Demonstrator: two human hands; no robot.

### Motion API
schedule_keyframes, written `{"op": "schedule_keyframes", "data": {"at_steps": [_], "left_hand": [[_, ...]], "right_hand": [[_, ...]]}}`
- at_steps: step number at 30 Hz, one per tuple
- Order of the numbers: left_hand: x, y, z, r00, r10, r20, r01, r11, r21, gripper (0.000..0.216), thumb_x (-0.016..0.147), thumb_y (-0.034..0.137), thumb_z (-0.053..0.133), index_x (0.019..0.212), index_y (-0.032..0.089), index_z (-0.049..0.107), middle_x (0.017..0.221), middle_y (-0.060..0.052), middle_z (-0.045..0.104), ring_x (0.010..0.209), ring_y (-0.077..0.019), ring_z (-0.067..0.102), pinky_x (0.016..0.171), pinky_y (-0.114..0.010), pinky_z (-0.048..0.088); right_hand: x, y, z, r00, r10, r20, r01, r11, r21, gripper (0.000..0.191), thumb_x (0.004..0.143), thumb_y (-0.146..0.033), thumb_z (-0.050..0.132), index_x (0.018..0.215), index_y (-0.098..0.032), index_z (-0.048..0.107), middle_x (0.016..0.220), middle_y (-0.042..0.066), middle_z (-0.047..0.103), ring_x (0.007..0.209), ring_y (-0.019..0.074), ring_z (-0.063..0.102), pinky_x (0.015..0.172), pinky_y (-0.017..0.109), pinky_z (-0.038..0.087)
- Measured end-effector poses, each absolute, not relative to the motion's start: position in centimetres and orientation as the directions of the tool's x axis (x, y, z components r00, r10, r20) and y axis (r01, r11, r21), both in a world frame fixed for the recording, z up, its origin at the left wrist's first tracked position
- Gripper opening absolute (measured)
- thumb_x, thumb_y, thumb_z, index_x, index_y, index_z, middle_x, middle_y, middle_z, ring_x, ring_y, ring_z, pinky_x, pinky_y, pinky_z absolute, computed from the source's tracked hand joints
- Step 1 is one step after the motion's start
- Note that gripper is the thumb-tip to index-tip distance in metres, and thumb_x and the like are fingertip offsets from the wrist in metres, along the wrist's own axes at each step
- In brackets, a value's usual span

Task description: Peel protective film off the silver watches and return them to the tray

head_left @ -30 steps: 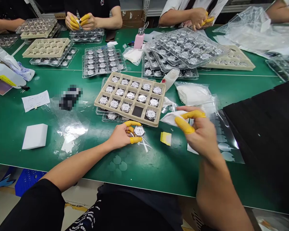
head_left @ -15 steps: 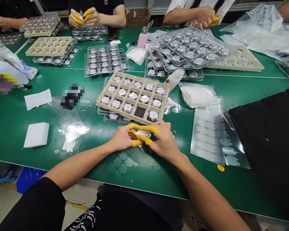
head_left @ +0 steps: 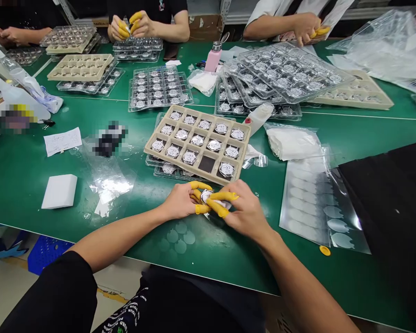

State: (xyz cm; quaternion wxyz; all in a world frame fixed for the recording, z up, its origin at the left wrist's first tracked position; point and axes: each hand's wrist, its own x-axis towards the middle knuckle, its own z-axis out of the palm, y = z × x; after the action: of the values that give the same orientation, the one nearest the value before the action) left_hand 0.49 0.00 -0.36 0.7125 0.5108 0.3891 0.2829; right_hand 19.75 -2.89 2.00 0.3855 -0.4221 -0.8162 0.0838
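Observation:
My left hand, with yellow finger cots, pinches a round silver watch case just above the green table. My right hand, also in yellow cots, presses a small white cloth against that case. Both hands meet just in front of a beige compartment tray holding several watch cases, with one dark empty cell. The tray rests on clear blister trays.
A clear film sheet with round stickers lies at right beside a black cloth. A bag of white wipes, a white block, a paper slip, a yellow finger cot and stacked blister trays surround. Other people's hands work opposite.
My right hand came from the right with the white cloth and joined my left hand on the watch case. The view shifted slightly.

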Motion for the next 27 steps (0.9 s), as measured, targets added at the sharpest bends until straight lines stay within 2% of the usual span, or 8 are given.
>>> {"op": "schedule_keyframes", "data": {"at_steps": [2, 11, 15, 18, 22, 27], "left_hand": [[0.5, -0.1, -0.3, 0.542, 0.798, -0.262, -0.014, 0.32, 0.947, 0.062, 0.053, 0.011, 0.085, 0.113, 0.013, 0.068, 0.077, 0.0, 0.068, 0.068, -0.0098, 0.065, 0.07, -0.022, 0.054], [0.6, -0.2, -0.2, 0.509, 0.816, -0.273, -0.038, 0.338, 0.94, 0.066, 0.052, 0.012, 0.088, 0.115, 0.013, 0.068, 0.075, 0.001, 0.068, 0.066, -0.0086, 0.064, 0.067, -0.02, 0.053], [0.6, -0.3, -0.1, 0.525, 0.801, -0.286, -0.054, 0.367, 0.929, 0.067, 0.052, 0.012, 0.089, 0.116, 0.013, 0.068, 0.077, 0.0, 0.069, 0.066, -0.0086, 0.065, 0.068, -0.021, 0.055], [0.5, -0.4, -0.1, 0.521, 0.806, -0.281, -0.032, 0.348, 0.937, 0.065, 0.054, 0.013, 0.088, 0.116, 0.012, 0.068, 0.075, 0.001, 0.068, 0.067, -0.009, 0.065, 0.069, -0.021, 0.055], [0.5, -0.6, -0.1, 0.515, 0.82, -0.249, -0.016, 0.299, 0.954, 0.064, 0.055, 0.014, 0.088, 0.115, 0.012, 0.069, 0.076, 0.0, 0.069, 0.069, -0.0104, 0.067, 0.07, -0.023, 0.057], [0.6, -1.0, 0.5, 0.46, 0.87, -0.176, -0.063, 0.229, 0.971, 0.064, 0.059, 0.024, 0.089, 0.119, 0.014, 0.068, 0.085, -0.004, 0.075, 0.078, -0.0154, 0.072, 0.082, -0.031, 0.061]], "right_hand": [[19.8, -2.9, 2.0, -0.339, 0.752, 0.566, 0.638, 0.626, -0.449, 0.005, 0.089, -0.019, 0.066, 0.092, -0.021, 0.069, 0.079, 0.005, 0.063, 0.073, 0.02, 0.049, 0.065, 0.036, 0.038], [19.9, -3.3, 2.5, -0.256, 0.816, 0.519, 0.713, 0.522, -0.469, 0.007, 0.091, -0.025, 0.063, 0.087, -0.024, 0.069, 0.076, 0.004, 0.062, 0.073, 0.0206, 0.048, 0.067, 0.038, 0.034], [20.0, -3.5, 2.7, -0.286, 0.824, 0.488, 0.709, 0.525, -0.47, 0.009, 0.092, -0.028, 0.063, 0.087, -0.025, 0.07, 0.077, 0.003, 0.064, 0.073, 0.02, 0.049, 0.067, 0.039, 0.031], [19.7, -3.6, 2.8, -0.225, 0.832, 0.508, 0.733, 0.488, -0.474, 0.01, 0.092, -0.028, 0.063, 0.085, -0.025, 0.069, 0.075, 0.003, 0.064, 0.072, 0.0196, 0.048, 0.067, 0.038, 0.03], [19.5, -3.4, 2.6, -0.286, 0.806, 0.517, 0.685, 0.55, -0.478, 0.008, 0.091, -0.027, 0.064, 0.085, -0.025, 0.069, 0.074, 0.002, 0.062, 0.07, 0.0185, 0.048, 0.066, 0.037, 0.03], [23.2, -2.6, 2.8, -0.05, 0.804, 0.593, 0.819, 0.373, -0.437, 0.007, 0.087, -0.03, 0.068, 0.083, -0.025, 0.067, 0.077, 0.005, 0.059, 0.075, 0.0227, 0.047, 0.067, 0.039, 0.035]]}}
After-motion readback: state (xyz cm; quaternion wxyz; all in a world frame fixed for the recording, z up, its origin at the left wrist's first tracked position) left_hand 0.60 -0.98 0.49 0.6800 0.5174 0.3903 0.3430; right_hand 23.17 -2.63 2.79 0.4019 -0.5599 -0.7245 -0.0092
